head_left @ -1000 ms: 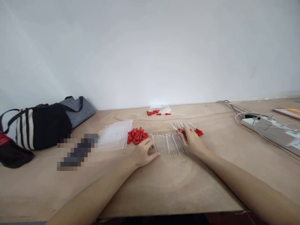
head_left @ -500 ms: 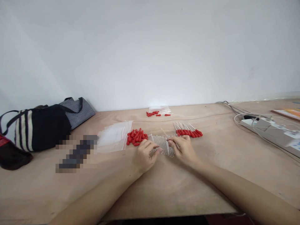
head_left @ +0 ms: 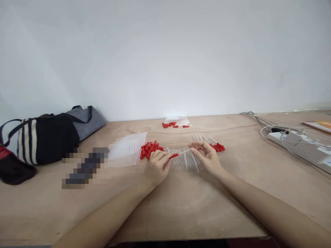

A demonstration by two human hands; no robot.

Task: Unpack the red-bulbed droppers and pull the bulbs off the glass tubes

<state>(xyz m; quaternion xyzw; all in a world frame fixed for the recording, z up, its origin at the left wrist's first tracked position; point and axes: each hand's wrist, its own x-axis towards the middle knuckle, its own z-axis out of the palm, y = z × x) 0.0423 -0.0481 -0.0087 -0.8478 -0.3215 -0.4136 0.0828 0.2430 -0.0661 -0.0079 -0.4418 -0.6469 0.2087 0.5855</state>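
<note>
My left hand point(head_left: 159, 165) is closed on a red rubber bulb point(head_left: 174, 155). A thin clear dropper tube point(head_left: 184, 152) sticks out from the bulb towards the right, nearly level. At the tube's far end are the thumb and fingertips of my right hand point(head_left: 207, 156), pinched on it. Under and between the hands lies a row of loose clear tubes point(head_left: 184, 163). Just beyond my left hand is a pile of red bulbs point(head_left: 150, 148). Droppers with red bulbs fitted point(head_left: 218, 147) lie side by side behind my right hand, which partly hides them.
Clear zip bags point(head_left: 126, 150) lie left of the bulb pile. Farther back, another bag point(head_left: 177, 119) has red bulbs and thin pale pieces by it. Black and striped bags point(head_left: 55, 137) stand at the left, near a pixelated dark patch. A power strip point(head_left: 297, 143) with cables lies right.
My right hand has brought the tube from an upward slant to nearly level. Its end now meets the red bulb, which has come into sight in my left hand.
</note>
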